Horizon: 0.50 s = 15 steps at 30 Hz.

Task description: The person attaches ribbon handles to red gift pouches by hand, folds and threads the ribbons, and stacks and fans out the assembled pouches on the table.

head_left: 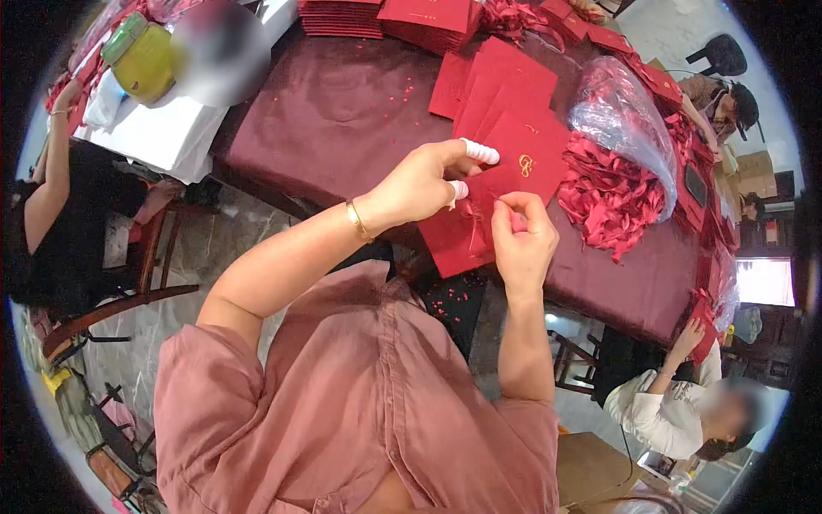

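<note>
My left hand grips the upper edge of a red paper envelope, with ribbed white covers on two of its fingertips. A thin red ribbon lies across the front of this envelope. My right hand is closed in a pinch at the envelope's right side, apparently on an end of the ribbon; a bit of pink shows between its fingers. Just beyond both hands, more red envelopes lie fanned out on the table, one with a gold emblem.
Loose red ribbons spill from a clear plastic bag on the dark red tablecloth. Stacked red envelopes stand at the back. A jar is at left. People sit at left and right; another is at far right.
</note>
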Available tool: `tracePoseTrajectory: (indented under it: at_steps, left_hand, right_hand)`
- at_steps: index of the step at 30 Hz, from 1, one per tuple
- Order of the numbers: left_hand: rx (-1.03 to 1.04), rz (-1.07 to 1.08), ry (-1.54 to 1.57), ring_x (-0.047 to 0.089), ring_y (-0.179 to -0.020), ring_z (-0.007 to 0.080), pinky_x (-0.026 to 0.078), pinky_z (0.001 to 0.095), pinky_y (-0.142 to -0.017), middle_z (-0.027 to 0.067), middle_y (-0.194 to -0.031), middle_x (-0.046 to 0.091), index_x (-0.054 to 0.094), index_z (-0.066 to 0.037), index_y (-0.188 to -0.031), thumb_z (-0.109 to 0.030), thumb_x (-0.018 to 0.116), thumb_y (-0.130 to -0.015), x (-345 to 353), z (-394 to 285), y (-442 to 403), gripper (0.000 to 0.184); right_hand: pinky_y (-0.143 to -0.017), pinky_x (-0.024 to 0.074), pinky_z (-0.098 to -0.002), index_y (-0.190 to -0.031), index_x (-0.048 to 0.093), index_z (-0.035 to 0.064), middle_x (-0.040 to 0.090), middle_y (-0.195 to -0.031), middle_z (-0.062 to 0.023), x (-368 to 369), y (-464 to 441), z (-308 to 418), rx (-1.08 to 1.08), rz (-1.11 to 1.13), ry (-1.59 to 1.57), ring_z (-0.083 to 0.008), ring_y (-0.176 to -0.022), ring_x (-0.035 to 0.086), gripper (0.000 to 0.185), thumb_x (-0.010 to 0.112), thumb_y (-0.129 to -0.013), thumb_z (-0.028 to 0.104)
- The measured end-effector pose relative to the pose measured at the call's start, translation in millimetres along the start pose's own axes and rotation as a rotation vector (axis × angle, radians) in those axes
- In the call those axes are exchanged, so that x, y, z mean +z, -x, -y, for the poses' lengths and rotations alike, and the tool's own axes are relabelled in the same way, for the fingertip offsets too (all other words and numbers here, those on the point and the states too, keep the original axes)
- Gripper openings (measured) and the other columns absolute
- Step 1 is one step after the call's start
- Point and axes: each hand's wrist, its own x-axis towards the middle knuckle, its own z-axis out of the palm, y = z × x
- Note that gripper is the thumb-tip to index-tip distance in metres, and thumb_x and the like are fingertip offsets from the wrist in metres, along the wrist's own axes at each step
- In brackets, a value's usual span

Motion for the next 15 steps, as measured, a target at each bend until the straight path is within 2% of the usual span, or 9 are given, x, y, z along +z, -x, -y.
tracePoseTrajectory:
  at_steps: [5, 8, 15]
  left_hand:
    - [-0.012, -0.006, -0.009, 0.057, -0.094, 0.0098, 0.049, 0.0224, -0.070, 0.0052, -0.118, 0.061, 0.054, -0.007, -0.133, 0.015, 0.052, -0.082, 0.3, -1.9, 3.4, 0.056]
    - [0.022, -0.013, 0.026, 0.057, -0.096, 0.0099, 0.050, 0.0227, -0.069, 0.0060, -0.119, 0.061, 0.053, -0.008, -0.135, 0.015, 0.052, -0.083, 3.9, -4.0, 5.9, 0.057]
    - [0.058, 0.028, -0.079, 0.058, -0.096, 0.0097, 0.050, 0.0225, -0.064, 0.0049, -0.119, 0.062, 0.050, -0.010, -0.139, 0.017, 0.051, -0.083, 3.9, -6.3, 12.5, 0.062]
  right_hand:
    - [-0.066, 0.0514, -0.0331, -0.088, 0.063, 0.0008, 0.066, -0.079, -0.0116, 2.7, -1.0, 1.7, 0.036, -0.020, -0.056, -0.0238, -0.072, 0.066, 0.010, 0.069, -0.079, 0.001]
    - [-0.066, 0.0514, -0.0331, -0.088, 0.064, 0.0006, 0.066, -0.080, -0.0118, 3.5, -3.4, 9.8, -0.021, -0.005, -0.030, -0.0238, -0.073, 0.066, 0.010, 0.069, -0.079, 0.002]
    - [-0.067, 0.0519, -0.0364, -0.083, 0.065, 0.0001, 0.067, -0.079, -0.0141, 0.6, -10.0, 17.4, 0.038, -0.045, 0.068, -0.0280, -0.073, 0.067, 0.007, 0.069, -0.078, 0.004]
